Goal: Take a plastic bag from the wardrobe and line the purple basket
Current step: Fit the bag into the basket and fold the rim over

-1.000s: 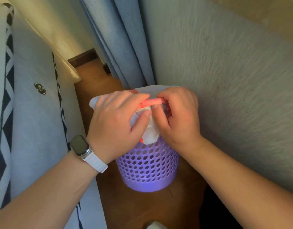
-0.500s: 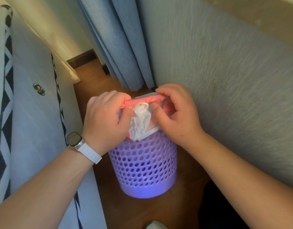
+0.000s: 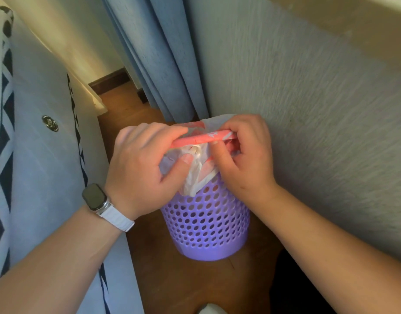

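Observation:
A purple basket with round holes stands on the wooden floor between the bed and the wall. A white plastic bag with pink print is bunched over its top opening, its pink edge stretched in a taut line across the rim. My left hand pinches the bag's left end, thumb pressed into the white plastic. My right hand grips the right end of the pink edge. The basket's rim is hidden behind the bag and my fingers.
A bed with a grey cover and black-and-white triangle trim lies close on the left. A grey textured wall is tight on the right. Blue curtains hang behind the basket. The wooden floor runs through the narrow gap.
My hands have drawn apart, stretching the bag's pink edge wider across the basket top. The basket sits in the same spot.

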